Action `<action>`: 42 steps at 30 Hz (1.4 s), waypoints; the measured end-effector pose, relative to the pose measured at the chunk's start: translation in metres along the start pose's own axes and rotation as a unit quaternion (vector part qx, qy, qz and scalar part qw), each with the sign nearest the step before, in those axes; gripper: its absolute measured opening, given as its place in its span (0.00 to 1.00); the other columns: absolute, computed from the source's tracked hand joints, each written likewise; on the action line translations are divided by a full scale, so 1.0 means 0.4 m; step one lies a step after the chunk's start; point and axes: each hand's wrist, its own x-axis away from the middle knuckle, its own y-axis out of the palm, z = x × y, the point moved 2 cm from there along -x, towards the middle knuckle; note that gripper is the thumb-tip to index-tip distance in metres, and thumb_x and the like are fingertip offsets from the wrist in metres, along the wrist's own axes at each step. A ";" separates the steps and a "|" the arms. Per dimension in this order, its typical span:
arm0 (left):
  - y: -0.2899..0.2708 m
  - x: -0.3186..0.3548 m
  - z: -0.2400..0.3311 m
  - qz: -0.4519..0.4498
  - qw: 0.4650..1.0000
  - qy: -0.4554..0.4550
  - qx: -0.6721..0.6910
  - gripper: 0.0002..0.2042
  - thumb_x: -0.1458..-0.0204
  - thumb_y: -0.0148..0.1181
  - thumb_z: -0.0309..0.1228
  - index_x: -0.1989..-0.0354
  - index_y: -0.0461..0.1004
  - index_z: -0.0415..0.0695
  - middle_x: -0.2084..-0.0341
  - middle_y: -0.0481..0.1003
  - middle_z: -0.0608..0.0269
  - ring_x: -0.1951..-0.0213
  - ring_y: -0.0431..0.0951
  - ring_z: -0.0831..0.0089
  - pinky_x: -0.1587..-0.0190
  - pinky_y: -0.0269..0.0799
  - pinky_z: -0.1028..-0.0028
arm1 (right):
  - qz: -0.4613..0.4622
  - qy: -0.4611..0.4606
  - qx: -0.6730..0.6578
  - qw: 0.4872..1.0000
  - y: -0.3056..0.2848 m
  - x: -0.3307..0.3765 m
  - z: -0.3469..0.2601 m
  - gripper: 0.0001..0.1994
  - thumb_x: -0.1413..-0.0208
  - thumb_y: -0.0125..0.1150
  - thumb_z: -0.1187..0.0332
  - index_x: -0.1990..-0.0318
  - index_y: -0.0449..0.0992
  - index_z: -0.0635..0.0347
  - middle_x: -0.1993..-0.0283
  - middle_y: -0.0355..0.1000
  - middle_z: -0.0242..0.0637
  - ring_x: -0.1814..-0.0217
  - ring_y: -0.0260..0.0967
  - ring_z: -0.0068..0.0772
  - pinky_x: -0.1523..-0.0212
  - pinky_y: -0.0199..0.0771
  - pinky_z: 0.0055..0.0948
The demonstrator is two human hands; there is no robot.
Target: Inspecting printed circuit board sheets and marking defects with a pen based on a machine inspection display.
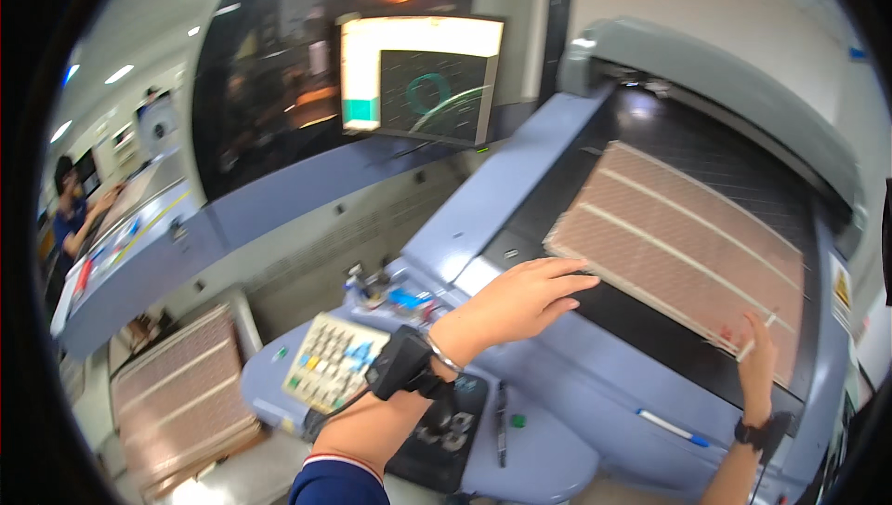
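A large copper-coloured panel with pale stripes is seen lying flat on the black bed of a blue-grey machine, set at a slight slant and reaching toward the bed's right edge. By the panel's near left corner, at the near edge of the bed, the left hand is held out, fingers extended, thumb apart, with nothing gripped. By the near right corner, the right hand is raised with its fingers at the panel's edge; whether the edge is pinched or only touched cannot be told. The panel appears to be laid down already, and its lining up seems to be in hand; whether it is fully settled is not shown. Similar panels are stacked in a pile at lower left, apparently not yet handled. On the rounded side counter, a cream keyboard is placed toward the left end. A drawing is displayed on the lit screen beyond.
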 end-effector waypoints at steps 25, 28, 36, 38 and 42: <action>-0.295 0.989 -0.036 0.131 0.782 -0.518 -0.321 0.12 0.42 0.55 0.35 0.53 0.80 0.51 0.44 0.73 0.58 0.38 0.67 0.56 0.35 0.54 0.52 | -0.025 -0.131 -0.195 0.972 0.268 0.122 -0.539 0.19 0.52 0.55 0.84 0.51 0.77 0.59 0.42 0.72 0.50 0.53 0.74 0.50 0.53 0.74 0.38; -0.297 0.984 -0.033 0.131 0.781 -0.510 -0.335 0.11 0.43 0.56 0.34 0.54 0.80 0.51 0.45 0.73 0.58 0.39 0.68 0.55 0.36 0.55 0.53 | -0.020 -0.155 -0.165 0.974 0.276 0.129 -0.553 0.20 0.56 0.58 0.83 0.53 0.78 0.56 0.45 0.74 0.49 0.56 0.74 0.50 0.55 0.75 0.39; -0.301 0.987 -0.034 0.162 0.782 -0.510 -0.320 0.13 0.45 0.57 0.31 0.51 0.78 0.49 0.46 0.74 0.59 0.39 0.69 0.56 0.35 0.55 0.53 | -0.051 -0.170 -0.167 0.970 0.285 0.184 -0.573 0.19 0.57 0.60 0.81 0.55 0.79 0.55 0.47 0.75 0.45 0.55 0.75 0.50 0.54 0.78 0.38; -0.299 0.990 -0.036 0.166 0.779 -0.518 -0.312 0.13 0.45 0.57 0.31 0.51 0.78 0.49 0.46 0.74 0.60 0.39 0.69 0.57 0.35 0.55 0.53 | -0.042 -0.186 -0.156 0.969 0.288 0.193 -0.577 0.19 0.58 0.60 0.81 0.55 0.80 0.54 0.48 0.76 0.44 0.55 0.75 0.48 0.55 0.78 0.37; -0.299 0.985 -0.030 0.166 0.776 -0.523 -0.311 0.13 0.45 0.57 0.31 0.51 0.78 0.50 0.46 0.74 0.60 0.39 0.69 0.58 0.35 0.55 0.53 | -0.060 -0.168 -0.167 0.970 0.283 0.212 -0.586 0.20 0.60 0.60 0.82 0.56 0.80 0.53 0.50 0.77 0.40 0.56 0.76 0.44 0.57 0.79 0.35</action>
